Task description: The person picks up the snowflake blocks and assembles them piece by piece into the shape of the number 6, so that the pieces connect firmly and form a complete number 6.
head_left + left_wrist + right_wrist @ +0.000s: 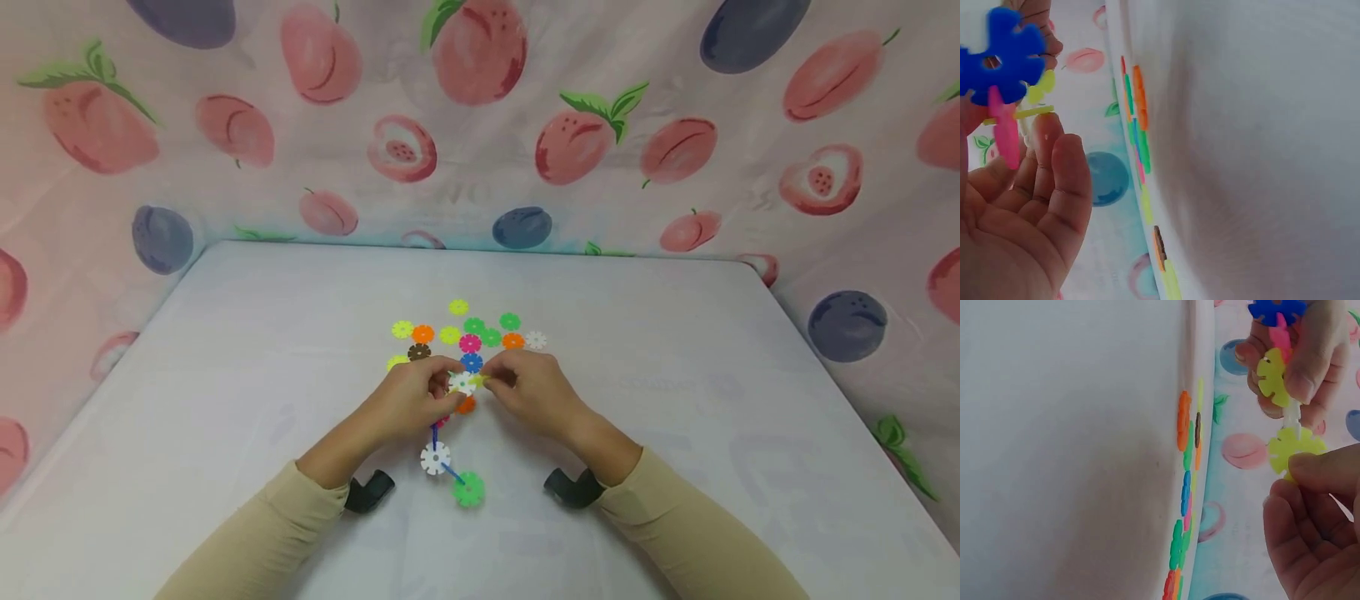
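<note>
My left hand [412, 396] grips a chain of notched plastic snowflake discs near its upper end. A white disc [462, 383] shows between its thumb and fingers. From that hand the chain hangs down through a lower white disc [435, 458] to a green disc [469, 489]. In the right wrist view, a blue disc [1277, 309], a pink disc [1280, 337] and a yellow disc [1272, 378] run along the held part. Thumb and finger of my right hand [536, 392] pinch another yellow disc [1291, 447], its edge at the white disc's edge.
Beyond the hands, several loose discs lie on the white table [675, 333], among them a brown disc [419, 352], a blue disc [472, 362] and an orange disc [513, 341]. Black curved pieces [369, 492] sit by both cuffs. A fruit-patterned curtain [465, 167] stands behind.
</note>
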The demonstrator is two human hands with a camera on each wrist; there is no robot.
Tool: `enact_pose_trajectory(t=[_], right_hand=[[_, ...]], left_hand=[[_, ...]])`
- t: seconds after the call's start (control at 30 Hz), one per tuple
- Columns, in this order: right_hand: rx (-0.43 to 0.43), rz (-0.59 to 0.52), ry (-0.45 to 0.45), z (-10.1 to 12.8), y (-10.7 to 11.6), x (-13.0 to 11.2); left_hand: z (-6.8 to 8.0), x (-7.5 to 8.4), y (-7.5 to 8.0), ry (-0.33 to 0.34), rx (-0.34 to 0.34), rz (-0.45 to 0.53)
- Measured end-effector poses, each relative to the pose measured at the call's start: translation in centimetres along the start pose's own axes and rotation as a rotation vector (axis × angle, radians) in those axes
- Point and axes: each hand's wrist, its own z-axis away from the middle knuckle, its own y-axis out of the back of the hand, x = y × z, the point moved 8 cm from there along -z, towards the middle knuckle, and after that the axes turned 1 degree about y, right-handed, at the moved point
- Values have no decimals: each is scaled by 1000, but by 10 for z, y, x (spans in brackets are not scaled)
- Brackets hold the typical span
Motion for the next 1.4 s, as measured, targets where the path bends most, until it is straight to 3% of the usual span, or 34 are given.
enact_pose_trajectory(t=[0.37,0.6,0.8,1.4], right_hand=[[-41,-28,-58,-3,-6,6],[-122,-5,-261,1,-8,31],[-190,21,-395,0,-10,52],[-324,108,-303,-3,-20,58]], left_hand=[[1,-4,-1,-2,-32,18],[0,-13,1,62,-27,-19],[0,-15,3,57,-29,-24],[-1,-10,3,38,-51,-7]])
